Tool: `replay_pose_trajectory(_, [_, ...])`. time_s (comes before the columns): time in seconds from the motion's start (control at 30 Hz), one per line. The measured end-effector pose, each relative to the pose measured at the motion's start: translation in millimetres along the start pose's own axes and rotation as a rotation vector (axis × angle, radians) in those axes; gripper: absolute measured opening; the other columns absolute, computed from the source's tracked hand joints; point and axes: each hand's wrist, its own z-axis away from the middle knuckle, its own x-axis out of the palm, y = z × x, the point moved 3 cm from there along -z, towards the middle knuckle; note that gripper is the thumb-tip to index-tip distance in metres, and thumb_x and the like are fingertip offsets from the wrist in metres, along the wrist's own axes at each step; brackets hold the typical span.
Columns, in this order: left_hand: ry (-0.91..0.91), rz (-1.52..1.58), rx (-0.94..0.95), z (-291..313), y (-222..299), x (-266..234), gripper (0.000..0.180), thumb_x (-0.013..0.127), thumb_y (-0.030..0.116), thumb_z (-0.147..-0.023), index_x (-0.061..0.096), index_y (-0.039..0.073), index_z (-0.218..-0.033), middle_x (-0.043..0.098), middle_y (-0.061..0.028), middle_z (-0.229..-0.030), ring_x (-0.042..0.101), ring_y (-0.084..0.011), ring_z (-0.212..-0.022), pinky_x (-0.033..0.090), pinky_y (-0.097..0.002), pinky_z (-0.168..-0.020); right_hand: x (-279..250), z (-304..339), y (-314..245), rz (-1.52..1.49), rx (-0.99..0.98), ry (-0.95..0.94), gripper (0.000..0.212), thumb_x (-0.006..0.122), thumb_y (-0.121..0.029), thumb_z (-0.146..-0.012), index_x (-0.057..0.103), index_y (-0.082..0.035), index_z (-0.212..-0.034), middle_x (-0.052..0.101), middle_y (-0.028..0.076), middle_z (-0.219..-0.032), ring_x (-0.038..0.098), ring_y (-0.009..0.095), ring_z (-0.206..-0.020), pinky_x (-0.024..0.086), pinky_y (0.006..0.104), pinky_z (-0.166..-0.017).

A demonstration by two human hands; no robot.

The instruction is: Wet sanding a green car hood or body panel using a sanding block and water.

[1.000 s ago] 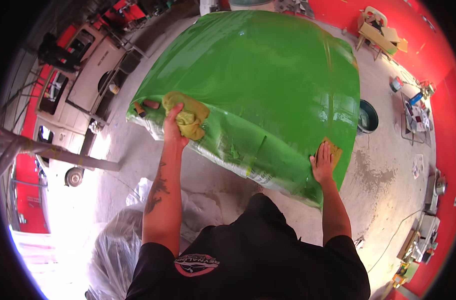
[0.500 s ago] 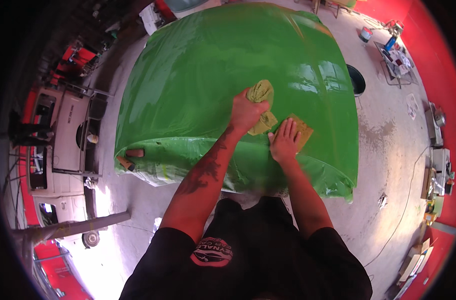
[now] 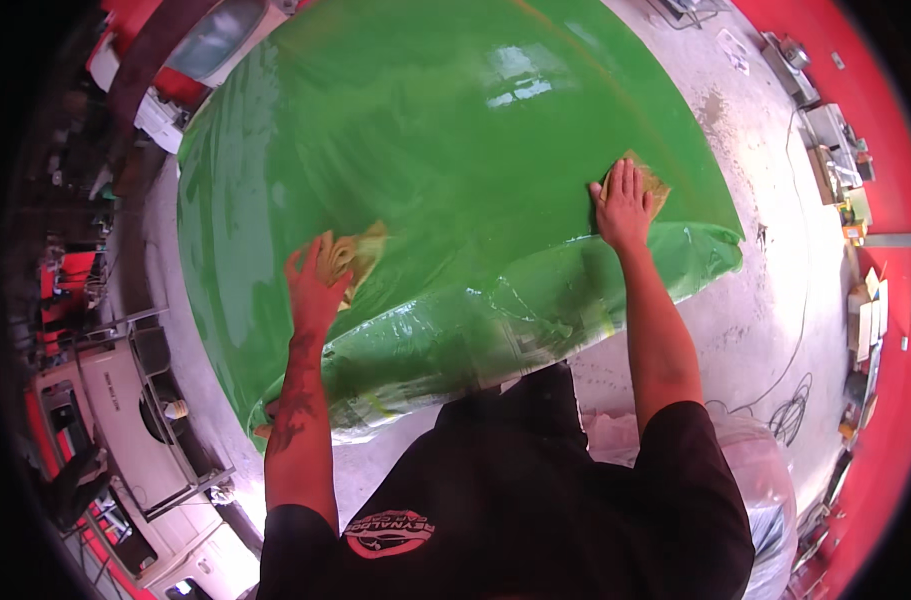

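Two holds: tan sheet [image 3: 657,190] under flat right hand [image 3: 623,208], two o'clock; yellow cloth [image 3: 364,262] bunched in left hand [image 3: 316,296], nine o'clock, likely soft, light, best gripped by folds.

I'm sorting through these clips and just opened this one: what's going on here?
A person leans over a large, glossy green panel. The left hand holds a crumpled yellow cloth over the panel's left part. The right hand lies flat, fingers on a yellow-brown piece to the right; its material is unclear. Wrinkled, green-stained sheeting runs along the near edge.
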Motion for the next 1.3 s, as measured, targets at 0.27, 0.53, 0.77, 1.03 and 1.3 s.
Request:
replay_pose_trajectory(0.27, [-0.295, -0.655, -0.432, 25.0, 22.9, 6.3, 0.118, 0.087, 0.052, -0.058, 0.020, 0.028, -0.152, 0.014, -0.0227, -0.156, 0.014, -0.0499, -0.141, 0.016, -0.0662, -0.111, 64.4, 158.5, -257.5, -0.092, -0.633, -0.231, 0.069, 0.040, -0.052, -0.095, 0.031, -0.007, -0.147, 0.022, 0.011, -0.157, 0.017, 0.029, -0.146, 0.010, 0.0519, -0.118])
replay_pose_trajectory(0.53, [-0.189, -0.342, -0.281, 39.6, -46.7, 0.9, 0.122, 0.089, 0.048, -0.056, 0.016, 0.034, -0.152, -0.001, -0.0189, -0.159, -0.003, -0.0539, -0.141, 0.013, -0.0761, -0.104, 2.3, 23.1, -94.0, -0.118, -0.208, 0.034, 0.073, 0.045, -0.052, -0.093, 0.028, -0.007, -0.148, 0.029, 0.015, -0.154, 0.024, 0.027, -0.144, 0.015, 0.0567, -0.114])
replay_pose_trajectory(0.77, [-0.297, -0.398, -0.584, 34.5, -5.7, -2.2, 0.136, 0.094, 0.037, -0.051, 0.004, 0.034, -0.153, -0.012, -0.0160, -0.159, -0.008, -0.0562, -0.140, 0.015, -0.0770, -0.104, 47.8, 145.8, -242.8, 0.042, -0.626, -0.137, 0.073, 0.035, -0.055, -0.096, 0.025, -0.007, -0.150, 0.020, 0.013, -0.158, 0.016, 0.029, -0.147, 0.013, 0.0525, -0.116])
replay_pose_trajectory(1.03, [-0.313, -0.402, -0.538, 32.1, -3.4, -3.7, 0.137, 0.094, 0.035, -0.050, 0.004, 0.032, -0.153, -0.012, -0.0160, -0.158, -0.008, -0.0556, -0.140, 0.019, -0.0772, -0.103, 16.7, -33.4, -187.1, -0.027, -0.497, -0.100, 0.066, 0.032, -0.054, -0.098, 0.033, -0.009, -0.146, 0.036, 0.010, -0.151, 0.026, 0.027, -0.143, 0.020, 0.0499, -0.114])
replay_pose_trajectory(1.3, [-0.319, -0.434, -0.500, 32.5, -22.9, 0.6, 0.141, 0.095, 0.036, -0.046, 0.003, 0.028, -0.153, -0.012, -0.0178, -0.158, -0.007, -0.0556, -0.140, 0.020, -0.0757, -0.104, 95.8, 108.5, -340.5, -0.255, -0.874, -0.002, 0.060, 0.033, -0.051, -0.096, 0.045, -0.009, -0.137, 0.044, 0.011, -0.142, 0.034, 0.031, -0.136, 0.021, 0.0525, -0.114])
